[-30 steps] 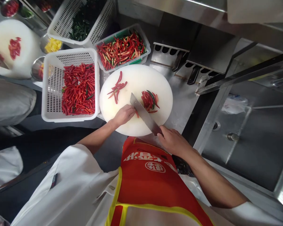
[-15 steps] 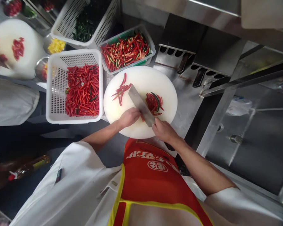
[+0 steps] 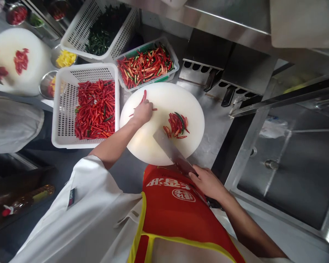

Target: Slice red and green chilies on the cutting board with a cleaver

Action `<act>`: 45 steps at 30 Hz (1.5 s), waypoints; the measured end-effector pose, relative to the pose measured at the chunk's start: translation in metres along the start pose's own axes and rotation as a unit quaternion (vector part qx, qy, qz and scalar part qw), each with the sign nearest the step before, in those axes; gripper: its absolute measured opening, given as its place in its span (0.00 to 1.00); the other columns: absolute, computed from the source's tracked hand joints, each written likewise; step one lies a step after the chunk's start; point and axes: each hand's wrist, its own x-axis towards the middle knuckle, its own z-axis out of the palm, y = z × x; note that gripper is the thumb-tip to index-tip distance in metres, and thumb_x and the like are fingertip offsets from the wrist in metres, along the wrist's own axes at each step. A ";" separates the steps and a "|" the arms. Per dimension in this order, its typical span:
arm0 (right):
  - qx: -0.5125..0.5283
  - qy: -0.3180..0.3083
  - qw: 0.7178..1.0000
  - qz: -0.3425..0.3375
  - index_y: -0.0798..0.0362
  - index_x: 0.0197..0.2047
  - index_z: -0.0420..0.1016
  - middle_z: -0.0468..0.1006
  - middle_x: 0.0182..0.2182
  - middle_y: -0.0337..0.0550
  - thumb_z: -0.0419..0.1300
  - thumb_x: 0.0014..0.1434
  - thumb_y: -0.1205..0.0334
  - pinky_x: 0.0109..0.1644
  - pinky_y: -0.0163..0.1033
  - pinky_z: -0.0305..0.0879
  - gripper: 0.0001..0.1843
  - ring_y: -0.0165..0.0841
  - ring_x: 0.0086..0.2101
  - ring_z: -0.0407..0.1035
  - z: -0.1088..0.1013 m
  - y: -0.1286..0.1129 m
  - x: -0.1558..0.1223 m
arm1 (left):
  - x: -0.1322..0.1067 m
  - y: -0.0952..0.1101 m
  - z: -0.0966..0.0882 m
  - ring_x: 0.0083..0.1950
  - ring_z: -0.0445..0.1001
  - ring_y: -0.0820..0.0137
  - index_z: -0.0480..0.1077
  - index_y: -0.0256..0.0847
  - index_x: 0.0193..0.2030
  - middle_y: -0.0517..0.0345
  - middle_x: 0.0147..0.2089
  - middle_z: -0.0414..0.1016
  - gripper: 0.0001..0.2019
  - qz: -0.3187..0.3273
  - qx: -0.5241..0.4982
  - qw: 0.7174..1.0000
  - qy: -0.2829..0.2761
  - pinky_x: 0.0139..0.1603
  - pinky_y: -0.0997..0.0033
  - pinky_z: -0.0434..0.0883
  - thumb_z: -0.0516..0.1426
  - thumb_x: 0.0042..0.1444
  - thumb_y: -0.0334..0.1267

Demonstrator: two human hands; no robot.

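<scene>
My right hand point(image 3: 207, 181) grips the handle of a cleaver point(image 3: 171, 148), whose wide blade lies over the near edge of a round white cutting board point(image 3: 142, 146). At the far left of the board, my left hand point(image 3: 144, 111) has its fingers curled down on a few red chili peppers point(image 3: 145, 95). Tips of the chilies stick out around the fingers, and the fingertips themselves are hidden. Just beyond the blade lies a heap of split chilies point(image 3: 177, 123), mostly red with a dark green one among them.
Left of the board stands a white basket point(image 3: 65, 140) of whole red chilies. A clear tub point(image 3: 164, 78) of cut chilies and a basket point(image 3: 120, 40) of dark greens sit behind. A co-worker's sleeve point(image 3: 13, 122) and board point(image 3: 24, 84) are at left; a steel sink point(image 3: 290, 164) is right.
My left hand has moved from beside the blade to the chilies at the far left of the board. My right hand has drawn the cleaver back toward my apron.
</scene>
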 end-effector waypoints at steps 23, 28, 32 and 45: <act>-0.112 -0.040 0.993 -0.009 0.52 0.36 0.64 0.77 0.30 0.47 0.46 0.68 0.61 0.34 0.38 0.51 0.10 0.39 0.33 0.72 -0.047 -0.012 0.018 | -0.101 0.009 0.072 0.44 0.74 0.65 0.73 0.38 0.44 0.47 0.45 0.76 0.13 0.367 -0.184 0.907 0.097 0.46 0.63 0.74 0.47 0.68 0.35; -0.135 0.027 0.990 -0.010 0.54 0.38 0.65 0.77 0.31 0.51 0.48 0.67 0.61 0.32 0.39 0.49 0.08 0.41 0.34 0.72 -0.022 -0.023 0.068 | -0.105 0.011 0.074 0.46 0.74 0.65 0.73 0.38 0.43 0.47 0.45 0.76 0.13 0.381 -0.175 0.903 0.096 0.47 0.63 0.75 0.47 0.68 0.36; -0.020 0.041 0.999 0.005 0.51 0.31 0.62 0.75 0.25 0.44 0.50 0.65 0.60 0.31 0.37 0.53 0.10 0.37 0.29 0.71 -0.020 -0.006 0.064 | -0.100 0.001 0.059 0.47 0.74 0.65 0.73 0.38 0.45 0.47 0.47 0.76 0.15 0.378 -0.151 0.910 0.073 0.48 0.62 0.74 0.45 0.68 0.37; 0.019 0.004 1.000 0.023 0.51 0.32 0.65 0.74 0.25 0.43 0.48 0.65 0.58 0.30 0.37 0.52 0.11 0.36 0.28 0.69 -0.006 0.000 0.015 | 0.003 -0.023 0.015 0.45 0.70 0.59 0.74 0.36 0.36 0.44 0.40 0.73 0.08 0.075 -0.013 0.992 0.104 0.44 0.59 0.70 0.53 0.56 0.29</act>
